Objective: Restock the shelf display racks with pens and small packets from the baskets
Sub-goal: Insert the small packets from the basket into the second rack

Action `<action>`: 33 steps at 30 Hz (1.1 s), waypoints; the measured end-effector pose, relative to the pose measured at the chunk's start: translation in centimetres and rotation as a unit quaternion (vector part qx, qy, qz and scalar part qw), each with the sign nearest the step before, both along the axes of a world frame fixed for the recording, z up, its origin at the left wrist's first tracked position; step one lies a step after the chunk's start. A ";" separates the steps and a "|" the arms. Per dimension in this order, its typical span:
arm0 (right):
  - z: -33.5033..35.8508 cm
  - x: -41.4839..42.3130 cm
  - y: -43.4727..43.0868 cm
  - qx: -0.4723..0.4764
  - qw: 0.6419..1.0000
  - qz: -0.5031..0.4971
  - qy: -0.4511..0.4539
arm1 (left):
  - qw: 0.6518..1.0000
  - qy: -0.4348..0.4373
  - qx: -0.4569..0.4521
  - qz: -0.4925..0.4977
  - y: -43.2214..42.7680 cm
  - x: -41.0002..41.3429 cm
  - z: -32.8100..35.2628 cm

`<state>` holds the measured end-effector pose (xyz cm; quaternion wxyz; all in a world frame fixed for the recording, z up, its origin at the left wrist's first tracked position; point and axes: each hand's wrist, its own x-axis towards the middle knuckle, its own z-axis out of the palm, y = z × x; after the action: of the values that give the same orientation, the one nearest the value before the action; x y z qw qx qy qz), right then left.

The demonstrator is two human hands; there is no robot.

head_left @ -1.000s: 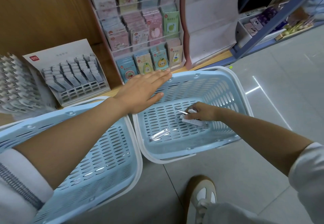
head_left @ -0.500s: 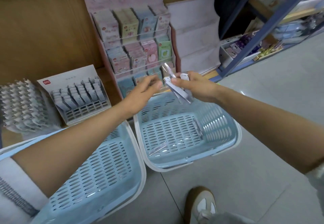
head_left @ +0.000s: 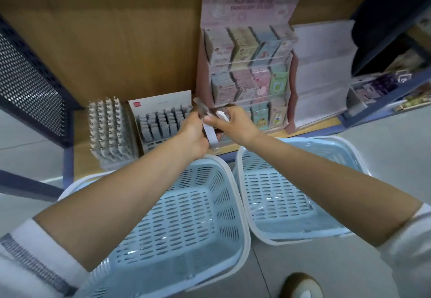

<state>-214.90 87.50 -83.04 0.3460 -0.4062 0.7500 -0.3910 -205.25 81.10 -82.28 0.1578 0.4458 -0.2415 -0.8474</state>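
Both hands meet above the shelf edge, in front of the racks. My left hand [head_left: 194, 134] grips a clear-wrapped pen packet [head_left: 202, 110] that sticks up to the left. My right hand [head_left: 235, 125] pinches white packaged pens [head_left: 211, 135] whose ends hang down between the hands. The grey pen rack [head_left: 161, 122] stands just behind my left hand. The pink sticker packet rack [head_left: 247, 73] rises behind my right hand. Two light blue baskets sit on the floor below, the left basket [head_left: 242, 204] and the right basket [head_left: 242, 164]; the right one holds a few clear packets [head_left: 263, 203].
A white rack of ring-topped items [head_left: 108, 129] stands left of the grey rack. An empty white tiered display [head_left: 321, 76] stands right of the pink rack. A dark perforated metal panel [head_left: 25, 83] is at far left. My shoe [head_left: 300, 286] shows at the bottom.
My right hand lifted the packaged pens out of the right basket to the shelf. My left hand came off the basket rim and took hold of a packet. The view shifted left.
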 end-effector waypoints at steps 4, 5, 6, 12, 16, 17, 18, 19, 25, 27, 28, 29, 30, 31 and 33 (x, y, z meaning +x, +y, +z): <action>-0.5 1.8 -2.3 0.015 0.999 0.013 -0.036 | 0.998 -0.036 0.022 0.040 -1.6 1.1 -0.4; -0.4 2.1 -2.8 0.015 0.999 0.017 -0.032 | 0.998 -0.052 0.004 0.046 -1.9 1.4 -0.6; 0.0 2.5 -3.1 0.014 0.999 0.023 -0.018 | 0.996 -0.077 -0.019 0.051 -2.4 1.8 -0.7; 0.1 3.9 -4.8 -0.031 0.984 -0.018 -0.173 | 0.971 -0.211 -0.100 0.055 -6.1 4.0 -1.9; -0.7 4.4 -6.4 -0.061 0.962 -0.111 -0.244 | 0.958 -0.241 -0.154 0.007 -7.0 5.2 -2.0; -0.7 4.5 -6.6 -0.064 0.953 -0.125 -0.267 | 0.970 -0.207 -0.129 0.012 -7.0 5.4 -1.8; -0.8 4.6 -6.9 -0.068 0.943 -0.141 -0.295 | 0.981 -0.163 -0.102 0.017 -7.0 5.6 -1.5; -0.8 4.7 -7.2 -0.076 0.933 -0.158 -0.316 | 0.986 -0.135 -0.091 0.018 -7.0 5.8 -1.4; -1.6 4.6 -7.3 -0.061 0.952 -0.098 -0.285 | 0.963 -0.185 -0.182 -0.078 -6.2 7.6 -1.4; -1.4 4.9 -7.1 -0.055 0.951 -0.079 -0.293 | 0.959 -0.166 -0.206 -0.104 -5.7 8.4 -1.1; -1.4 5.0 -7.0 -0.053 0.947 -0.070 -0.309 | 0.959 -0.144 -0.215 -0.116 -5.5 8.7 -0.9; -1.3 5.1 -7.0 -0.053 0.943 -0.055 -0.323 | 0.959 -0.121 -0.222 -0.127 -5.4 8.9 -0.9; -1.4 5.1 -6.9 -0.049 0.942 -0.037 -0.330 | 0.960 -0.102 -0.225 -0.133 -5.2 9.1 -0.8; -1.5 5.1 -6.8 -0.046 0.942 -0.021 -0.332 | 0.959 -0.093 -0.229 -0.135 -5.3 9.3 -0.9; -1.3 5.3 -6.8 -0.033 0.945 0.003 -0.326 | 0.955 -0.101 -0.245 -0.131 -5.4 9.6 -1.1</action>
<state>-209.56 80.66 -84.36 0.5589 -0.2703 0.5817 -0.5256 -195.66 75.73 -83.38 0.1243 0.4408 -0.5130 -0.7260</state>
